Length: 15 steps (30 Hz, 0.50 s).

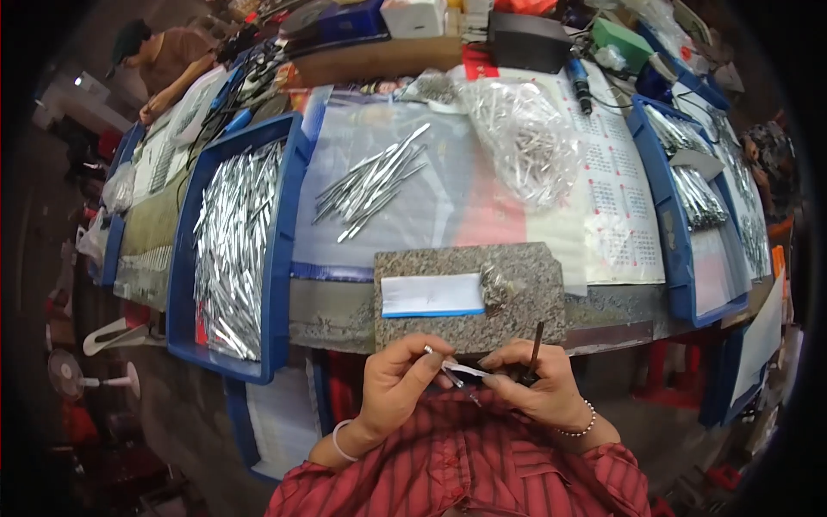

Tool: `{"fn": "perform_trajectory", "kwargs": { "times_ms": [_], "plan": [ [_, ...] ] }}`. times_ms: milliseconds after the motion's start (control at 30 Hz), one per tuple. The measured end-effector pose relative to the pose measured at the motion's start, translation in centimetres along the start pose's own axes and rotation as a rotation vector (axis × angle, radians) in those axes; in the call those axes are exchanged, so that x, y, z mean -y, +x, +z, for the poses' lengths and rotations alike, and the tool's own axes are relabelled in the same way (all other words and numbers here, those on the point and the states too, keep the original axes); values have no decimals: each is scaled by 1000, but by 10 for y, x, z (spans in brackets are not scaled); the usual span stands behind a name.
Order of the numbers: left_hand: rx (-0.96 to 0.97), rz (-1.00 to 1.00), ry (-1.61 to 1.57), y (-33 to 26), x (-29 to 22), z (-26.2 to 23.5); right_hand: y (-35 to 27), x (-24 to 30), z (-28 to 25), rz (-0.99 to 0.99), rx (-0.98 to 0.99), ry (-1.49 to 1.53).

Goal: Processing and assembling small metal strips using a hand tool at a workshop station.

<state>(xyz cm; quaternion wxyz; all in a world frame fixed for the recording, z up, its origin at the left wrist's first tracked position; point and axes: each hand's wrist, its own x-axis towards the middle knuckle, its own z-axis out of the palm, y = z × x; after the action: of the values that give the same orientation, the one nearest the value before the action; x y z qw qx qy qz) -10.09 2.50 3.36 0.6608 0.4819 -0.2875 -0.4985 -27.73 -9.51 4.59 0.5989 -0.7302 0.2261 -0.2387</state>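
Observation:
My left hand is closed, pinching a slim silvery metal piece between thumb and fingers. My right hand is closed too, its thumb and forefinger at the other end of that piece. A thin dark tool stands up out of my right fingers; its lower part is mostly hidden. Just beyond my hands lies a speckled stone slab, bearing a white paper strip with a blue edge and a small clear plastic bag. Several slim metal rods lie loosely on the plastic-covered bench beyond.
A blue tray full of metal rods stands at left. At right is another blue tray with bundled parts. A clear bag of parts rests behind the slab. A person sits at the far left.

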Motion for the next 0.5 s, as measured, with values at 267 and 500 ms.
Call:
{"fn": "perform_trajectory", "kwargs": {
  "times_ms": [267, 500],
  "plan": [
    [-46, -51, -209, -3, 7, -6, -1, 9, 9, -40, 111, -180],
    [-48, -52, -207, -3, 11, -9, 3, 6, 18, -188, 45, -259]
  ]
}}
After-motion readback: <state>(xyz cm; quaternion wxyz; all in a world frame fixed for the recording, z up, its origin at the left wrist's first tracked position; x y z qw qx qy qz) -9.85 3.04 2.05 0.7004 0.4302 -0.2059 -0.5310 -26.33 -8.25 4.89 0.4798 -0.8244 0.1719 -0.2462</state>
